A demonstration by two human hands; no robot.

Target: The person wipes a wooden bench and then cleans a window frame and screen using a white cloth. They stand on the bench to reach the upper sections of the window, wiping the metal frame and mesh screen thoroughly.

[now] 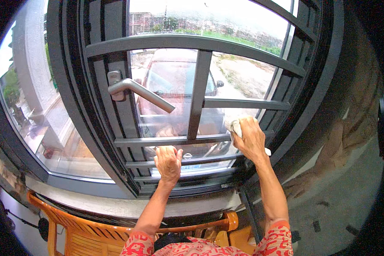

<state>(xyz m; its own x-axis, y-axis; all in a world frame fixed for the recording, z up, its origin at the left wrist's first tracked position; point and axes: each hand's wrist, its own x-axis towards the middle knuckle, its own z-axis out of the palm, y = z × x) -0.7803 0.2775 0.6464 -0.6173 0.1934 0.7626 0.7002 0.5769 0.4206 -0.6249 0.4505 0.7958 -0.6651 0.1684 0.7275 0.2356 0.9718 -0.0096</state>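
White cloth (234, 126) under right hand (251, 138)

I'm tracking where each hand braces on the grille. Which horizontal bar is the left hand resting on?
The left hand rests on the third crossbar from the top, the one below the door handle. The right hand presses a white cloth near that bar's right end.

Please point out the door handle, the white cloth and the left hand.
door handle (141, 91), head view, middle of the grey lever.
white cloth (234, 126), head view, bunched part left of the fingers.
left hand (168, 160), head view, back of hand.
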